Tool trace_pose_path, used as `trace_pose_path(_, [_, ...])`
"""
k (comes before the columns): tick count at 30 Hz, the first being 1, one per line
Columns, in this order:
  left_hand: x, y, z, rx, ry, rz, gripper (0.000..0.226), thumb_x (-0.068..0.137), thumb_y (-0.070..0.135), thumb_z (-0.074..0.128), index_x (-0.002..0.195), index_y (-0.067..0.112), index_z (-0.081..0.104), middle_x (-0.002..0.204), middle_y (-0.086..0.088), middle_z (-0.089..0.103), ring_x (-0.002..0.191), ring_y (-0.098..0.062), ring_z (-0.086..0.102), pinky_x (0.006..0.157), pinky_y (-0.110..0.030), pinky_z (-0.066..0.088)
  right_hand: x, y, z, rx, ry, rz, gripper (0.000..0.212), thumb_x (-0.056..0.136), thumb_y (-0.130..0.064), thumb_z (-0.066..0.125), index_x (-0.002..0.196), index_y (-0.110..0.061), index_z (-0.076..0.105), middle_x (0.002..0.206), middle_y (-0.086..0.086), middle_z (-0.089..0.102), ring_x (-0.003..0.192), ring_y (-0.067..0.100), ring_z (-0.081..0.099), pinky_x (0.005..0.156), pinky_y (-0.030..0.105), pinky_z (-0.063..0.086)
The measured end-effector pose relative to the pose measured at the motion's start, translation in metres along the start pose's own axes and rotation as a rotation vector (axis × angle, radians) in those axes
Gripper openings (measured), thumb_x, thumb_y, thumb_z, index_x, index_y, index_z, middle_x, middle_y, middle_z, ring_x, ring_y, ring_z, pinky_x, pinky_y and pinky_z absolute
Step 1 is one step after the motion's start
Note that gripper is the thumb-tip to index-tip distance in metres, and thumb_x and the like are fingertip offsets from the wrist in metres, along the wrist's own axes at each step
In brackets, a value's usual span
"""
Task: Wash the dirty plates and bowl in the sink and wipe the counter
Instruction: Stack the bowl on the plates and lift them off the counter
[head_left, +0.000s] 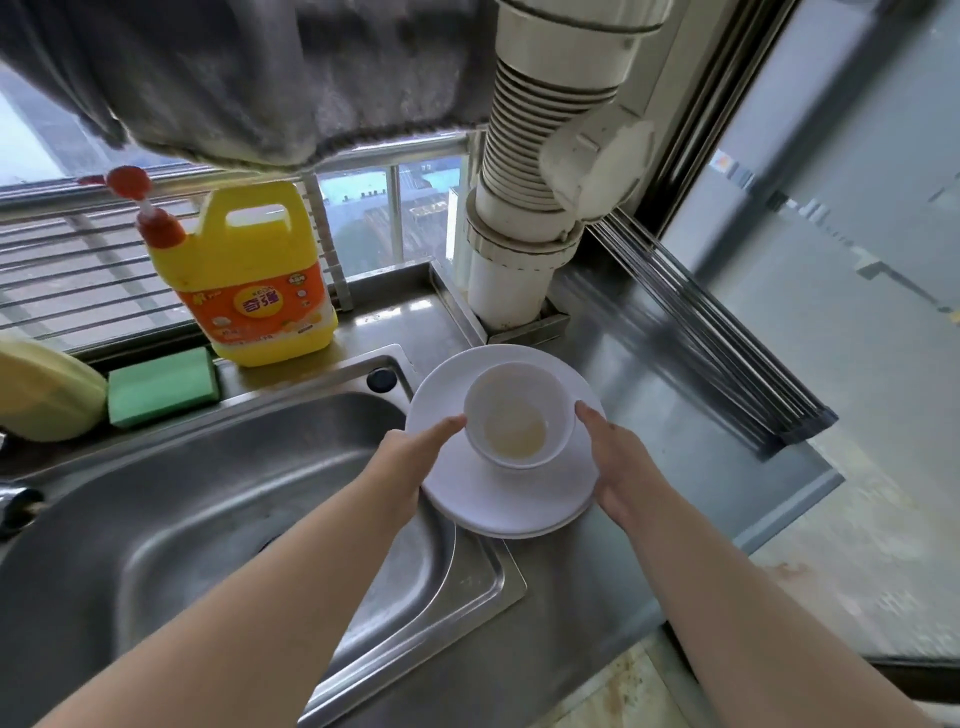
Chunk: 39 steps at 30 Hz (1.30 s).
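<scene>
Steel counter (649, 374) and sink (218, 519) fill the view below a window. Both hands clasp the stacked white plates (519, 504) by opposite edges: the left hand (410, 457) on the sink side, fingers reaching to the bowl (519, 415) on top, the right hand (618, 467) on the counter side. Yellowish residue sits in the bowl. Washing seems not yet begun; this looks like the carry into the sink. Next, the stack should stay level while going left and down into the basin. Beyond the left hand wait a green sponge (161, 384) and detergent bottle (254, 270).
</scene>
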<state>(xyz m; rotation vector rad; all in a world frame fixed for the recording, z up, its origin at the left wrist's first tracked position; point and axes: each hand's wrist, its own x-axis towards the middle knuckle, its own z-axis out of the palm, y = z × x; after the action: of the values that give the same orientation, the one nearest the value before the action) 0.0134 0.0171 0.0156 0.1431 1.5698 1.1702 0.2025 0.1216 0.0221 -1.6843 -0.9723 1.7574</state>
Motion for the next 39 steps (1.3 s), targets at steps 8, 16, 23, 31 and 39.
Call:
trace_pose_path(8, [-0.054,0.004,-0.067,-0.088,0.206,0.058,0.056,0.073,0.043,0.077,0.11,0.007,0.055,0.093,-0.01,0.068,0.08,-0.026,0.067,0.063,-0.032,0.052,-0.039,0.002,0.061,-0.204,-0.147,-0.146,0.077,0.066,-0.061,0.073,0.119,-0.008,0.053,0.106,0.013,0.066,0.091,0.032,0.067,0.073,0.042,0.058])
trace_pose_path(16, [-0.099,-0.045,-0.183,-0.166,0.265,0.037,0.072,0.055,0.046,0.079,0.117,0.013,0.063,0.1,-0.009,0.074,0.094,-0.028,0.07,0.091,-0.043,0.053,-0.067,0.075,0.164,-0.345,-0.359,-0.077,0.098,0.057,-0.069,0.072,0.128,-0.007,0.049,0.109,0.007,0.06,0.094,0.026,0.059,0.067,0.036,0.051])
trace_pose_path(23, [-0.08,-0.085,-0.245,-0.326,0.36,-0.229,0.042,0.072,0.029,0.076,0.106,0.013,0.058,0.098,-0.013,0.069,0.094,-0.031,0.066,0.091,-0.044,0.052,-0.063,0.145,0.22,-0.475,-0.368,-0.033,0.097,0.045,-0.075,0.067,0.122,-0.018,0.051,0.111,0.007,0.061,0.097,0.027,0.061,0.08,0.044,0.054])
trace_pose_path(31, [-0.047,-0.108,-0.258,-0.579,0.372,-0.385,0.029,0.076,0.012,0.065,0.102,0.008,0.055,0.095,-0.023,0.064,0.087,-0.038,0.063,0.08,-0.047,0.052,-0.027,0.184,0.243,-0.727,-0.407,0.144,0.128,0.041,-0.086,0.065,0.145,-0.025,0.022,0.144,0.003,0.036,0.121,0.031,0.048,0.099,0.051,0.044])
trace_pose_path(39, [-0.008,-0.146,-0.279,-0.532,0.494,-0.405,0.082,0.051,0.027,0.075,0.128,0.013,0.05,0.11,-0.021,0.063,0.095,-0.039,0.064,0.084,-0.052,0.054,-0.007,0.216,0.259,-0.761,-0.505,0.188,0.119,0.039,-0.077,0.065,0.137,-0.015,0.04,0.13,0.006,0.055,0.114,0.028,0.056,0.1,0.048,0.045])
